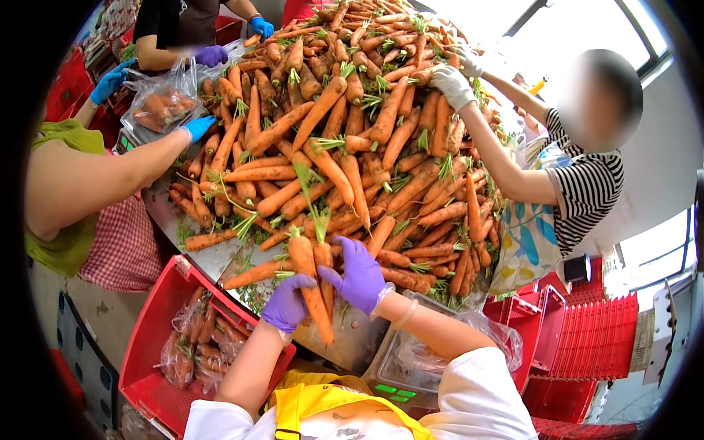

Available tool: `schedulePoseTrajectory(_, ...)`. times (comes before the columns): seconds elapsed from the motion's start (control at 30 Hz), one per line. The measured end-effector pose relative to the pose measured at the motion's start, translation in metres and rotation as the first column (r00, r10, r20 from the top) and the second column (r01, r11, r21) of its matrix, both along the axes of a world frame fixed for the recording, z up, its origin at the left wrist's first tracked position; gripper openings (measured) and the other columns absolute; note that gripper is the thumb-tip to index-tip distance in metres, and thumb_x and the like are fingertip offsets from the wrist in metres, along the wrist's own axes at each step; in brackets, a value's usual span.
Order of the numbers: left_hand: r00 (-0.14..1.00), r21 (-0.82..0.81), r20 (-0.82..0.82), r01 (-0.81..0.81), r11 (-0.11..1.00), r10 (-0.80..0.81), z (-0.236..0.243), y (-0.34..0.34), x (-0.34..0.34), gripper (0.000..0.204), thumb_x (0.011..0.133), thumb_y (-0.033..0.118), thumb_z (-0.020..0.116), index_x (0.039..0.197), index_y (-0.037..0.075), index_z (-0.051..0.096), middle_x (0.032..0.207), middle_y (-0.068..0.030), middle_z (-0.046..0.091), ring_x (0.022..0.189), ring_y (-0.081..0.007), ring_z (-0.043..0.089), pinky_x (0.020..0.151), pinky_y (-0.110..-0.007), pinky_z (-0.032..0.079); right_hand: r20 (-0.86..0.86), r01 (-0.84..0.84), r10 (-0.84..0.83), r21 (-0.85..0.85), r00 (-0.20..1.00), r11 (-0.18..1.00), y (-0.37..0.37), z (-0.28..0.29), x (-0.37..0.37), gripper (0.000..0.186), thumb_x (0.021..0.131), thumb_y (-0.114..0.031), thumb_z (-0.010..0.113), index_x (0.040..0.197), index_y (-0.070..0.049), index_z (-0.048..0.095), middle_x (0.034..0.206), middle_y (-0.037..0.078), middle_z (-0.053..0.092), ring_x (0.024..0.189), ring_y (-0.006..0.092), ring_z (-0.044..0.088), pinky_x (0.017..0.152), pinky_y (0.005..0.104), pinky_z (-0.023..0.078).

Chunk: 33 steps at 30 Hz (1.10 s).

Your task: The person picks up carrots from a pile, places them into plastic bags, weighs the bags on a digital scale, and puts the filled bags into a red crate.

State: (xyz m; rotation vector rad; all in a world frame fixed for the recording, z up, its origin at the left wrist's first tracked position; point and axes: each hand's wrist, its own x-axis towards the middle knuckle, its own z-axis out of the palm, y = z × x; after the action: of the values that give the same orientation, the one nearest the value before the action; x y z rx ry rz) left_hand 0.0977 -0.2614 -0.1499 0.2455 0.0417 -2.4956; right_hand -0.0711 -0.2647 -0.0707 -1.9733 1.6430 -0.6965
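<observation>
Two carrots are held side by side over the near edge of the heap, tips toward me. My left hand point(289, 302), in a purple glove, closes on the left carrot point(311, 282) from its side. My right hand point(359, 276), gloved the same, grips the other carrot point(324, 258), whose long green stalks stick up. The lower part of that carrot is partly hidden behind the first. Just beyond my hands, a big pile of carrots point(330, 176) with soil marks and short green tops covers the metal table point(350, 345).
A red crate point(139, 367) with bagged carrots point(202, 341) stands at my lower left. A digital scale point(403, 392) with a plastic bag sits near my right forearm. Co-workers' gloved hands reach in at left, far left and right. Another bag of carrots point(163, 106) rests on a scale.
</observation>
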Motion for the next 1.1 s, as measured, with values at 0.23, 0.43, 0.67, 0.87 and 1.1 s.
schedulePoseTrajectory(0.23, 0.937, -0.096, 0.349, 0.027, 0.995, 0.009, 0.038, 0.024, 0.001, 0.048, 0.075, 0.007, 0.058, 0.122, 0.003, 0.053, 0.111, -0.0103, 0.06, 0.102, -0.0236, 0.058, 0.091, -0.035, 0.047, 0.597, 0.006, -0.363, 0.514, 0.715, 0.858, -0.044, -0.037, 0.01, 0.031, 0.098, -0.026, 0.047, 0.107, 0.001, 0.061, 0.091, 0.005, 0.063, 0.088, 0.018, 0.059, 0.08, 0.0286, 0.046)
schedulePoseTrajectory(0.43, 0.787, -0.188, 0.583, 0.371, 0.91, -0.2, 0.012, 0.012, 0.032, 0.055, 0.066, 0.012, 0.068, 0.118, 0.001, 0.053, 0.104, -0.0063, 0.058, 0.095, -0.0168, 0.057, 0.081, -0.03, 0.047, 0.656, -0.437, -0.743, 0.712, 0.134, 0.549, -0.059, -0.032, 0.004, 0.023, 0.099, -0.027, 0.044, 0.091, -0.008, 0.054, 0.064, -0.003, 0.041, 0.057, 0.0106, 0.038, 0.055, 0.0238, 0.036)
schedulePoseTrajectory(0.67, 0.583, -0.42, 0.812, 0.596, 0.684, -0.009, 0.013, 0.008, 0.05, 0.049, 0.066, 0.006, 0.068, 0.114, 0.001, 0.056, 0.107, -0.0036, 0.059, 0.097, -0.0136, 0.055, 0.084, -0.028, 0.046, 0.54, -0.422, -0.71, 0.831, 0.452, 0.363, -0.062, -0.043, 0.003, 0.028, 0.099, -0.027, 0.044, 0.081, -0.008, 0.052, 0.06, -0.001, 0.042, 0.052, 0.0103, 0.035, 0.05, 0.0213, 0.031)
schedulePoseTrajectory(0.87, 0.596, -0.389, 0.795, 0.362, 0.847, 0.11, 0.036, -0.009, 0.033, 0.038, 0.066, 0.008, 0.064, 0.103, 0.0, 0.059, 0.089, -0.006, 0.061, 0.079, -0.0177, 0.059, 0.068, -0.028, 0.048, 0.543, -0.433, -0.831, 0.725, -0.118, 0.535, -0.1, -0.055, 0.003, 0.028, 0.102, -0.024, 0.036, 0.081, -0.007, 0.043, 0.06, 0.0, 0.038, 0.048, 0.0106, 0.031, 0.044, 0.0221, 0.03)
schedulePoseTrajectory(1.1, 0.746, -0.148, 0.654, -0.041, 0.988, 0.129, 0.039, -0.008, -0.005, 0.023, 0.071, 0.016, 0.06, 0.088, 0.001, 0.059, 0.072, -0.0094, 0.059, 0.064, -0.0213, 0.058, 0.058, -0.031, 0.049, 0.735, -0.002, -0.655, 0.665, -0.173, 0.747, -0.141, -0.063, 0.026, 0.031, 0.096, -0.029, 0.045, 0.075, -0.007, 0.05, 0.053, -0.003, 0.036, 0.044, 0.0105, 0.032, 0.043, 0.0247, 0.032)
